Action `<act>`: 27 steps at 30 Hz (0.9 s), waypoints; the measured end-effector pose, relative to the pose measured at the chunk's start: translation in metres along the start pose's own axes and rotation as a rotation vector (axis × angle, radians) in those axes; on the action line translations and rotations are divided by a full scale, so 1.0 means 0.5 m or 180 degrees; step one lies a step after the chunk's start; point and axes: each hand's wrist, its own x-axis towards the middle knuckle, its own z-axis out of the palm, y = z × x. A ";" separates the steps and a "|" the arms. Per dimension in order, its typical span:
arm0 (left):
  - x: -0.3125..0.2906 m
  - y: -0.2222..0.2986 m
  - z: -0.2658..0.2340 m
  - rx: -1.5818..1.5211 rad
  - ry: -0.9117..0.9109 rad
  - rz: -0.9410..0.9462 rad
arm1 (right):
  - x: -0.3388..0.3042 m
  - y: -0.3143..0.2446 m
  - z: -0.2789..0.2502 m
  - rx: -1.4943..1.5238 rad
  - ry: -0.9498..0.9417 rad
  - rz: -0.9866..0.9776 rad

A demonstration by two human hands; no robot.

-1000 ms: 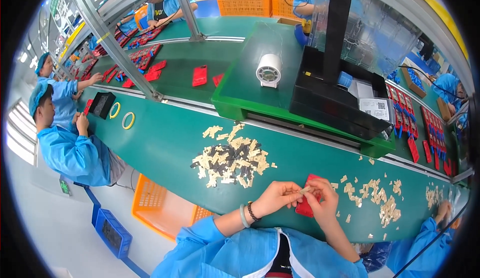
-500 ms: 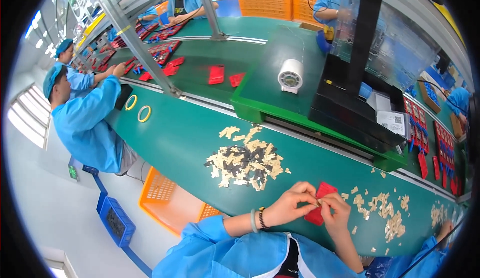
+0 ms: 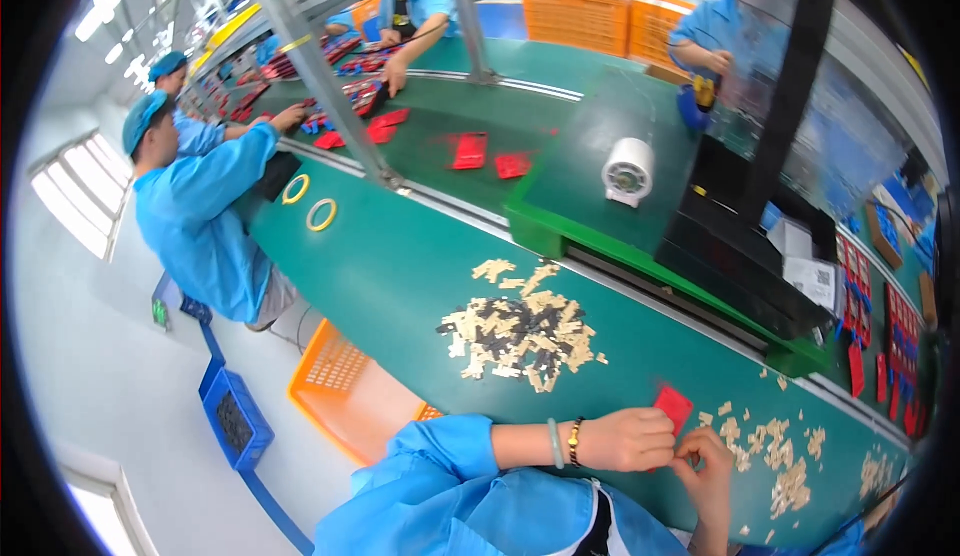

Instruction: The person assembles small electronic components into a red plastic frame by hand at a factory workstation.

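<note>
At far left, a co-worker in a light blue smock and cap stands at the left end of a long dark green bench, one arm stretched over its far edge. On the floor is a rectangular blue plastic bin with dark contents. Near the bench's left end sit a black box and, just beside it, two yellow-edged rings. Next, an orange perforated plastic crate stands below the near edge. Beyond the far edge, flat red pieces lie on another green surface. Midway along the bench is a heap of small cream and black strips. A white cylindrical fan stands on a green platform past the far edge. By the near edge, right of the heap, the person's left hand is curled, its back uppermost, partly covering a flat red rectangular piece; whether it grips that piece cannot be told. Close by, the right hand bends thumb and forefinger toward the left fingertips; anything between them is too small to tell. Small cream pieces lie scattered toward the bench's right end; red trays line up beyond the far edge.
</note>
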 end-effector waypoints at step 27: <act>-0.007 0.003 0.033 -0.0590 -0.0078 -0.1996 | 0.012 0.028 0.051 -0.2082 0.0759 -0.1001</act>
